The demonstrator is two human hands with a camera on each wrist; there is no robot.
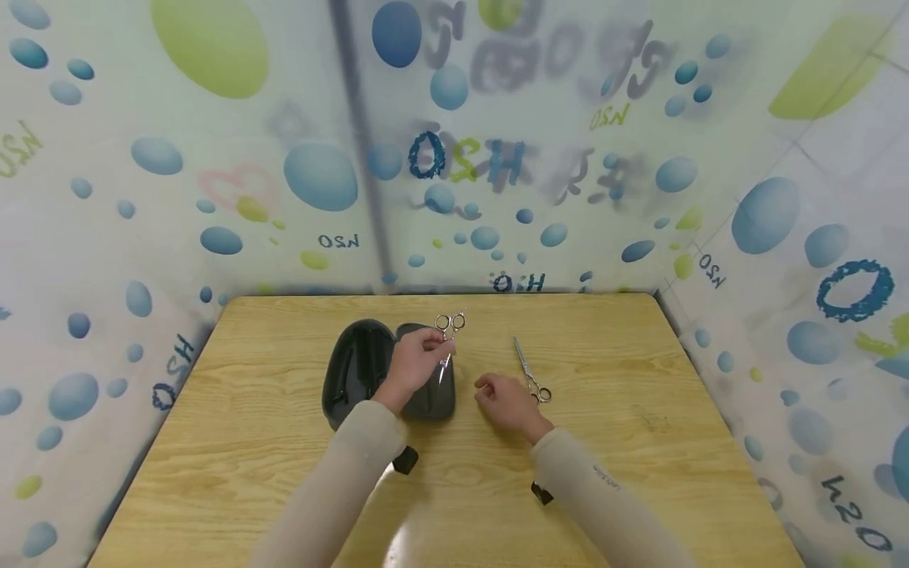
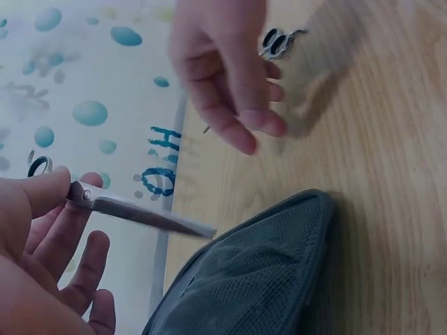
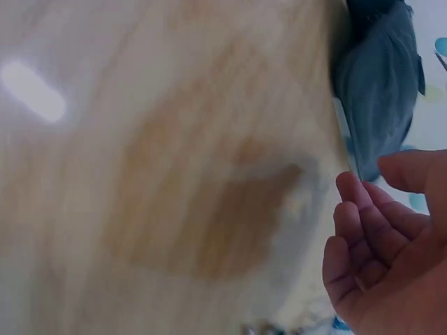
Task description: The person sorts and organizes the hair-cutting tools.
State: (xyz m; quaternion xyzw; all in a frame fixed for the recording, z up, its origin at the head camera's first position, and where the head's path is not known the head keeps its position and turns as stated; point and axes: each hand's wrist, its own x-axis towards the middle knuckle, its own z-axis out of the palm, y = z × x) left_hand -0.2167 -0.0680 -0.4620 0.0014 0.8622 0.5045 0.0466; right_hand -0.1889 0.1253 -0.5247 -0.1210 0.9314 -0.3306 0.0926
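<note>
Above an open dark zip case (image 1: 332,386), my left hand (image 1: 413,361) pinches a pair of silver scissors (image 1: 443,371) between thumb and fingertips. The finger rings point away from me and the blades point back over the case's mesh-lined half (image 2: 258,272). In the left wrist view the blades look closed together, and the other fingers spread below them. My right hand (image 1: 507,401) is to the right of the case, its fingers loosely bent with nothing in them. A second pair of scissors (image 1: 524,361) lies on the table just beyond the right hand, its rings partly hidden by it.
The case lies unfolded on a wooden table (image 1: 604,473), its moulded half on the left. Patterned walls (image 1: 440,237) stand close behind the table and along both sides. A dark wrist device (image 1: 405,460) shows below the left sleeve.
</note>
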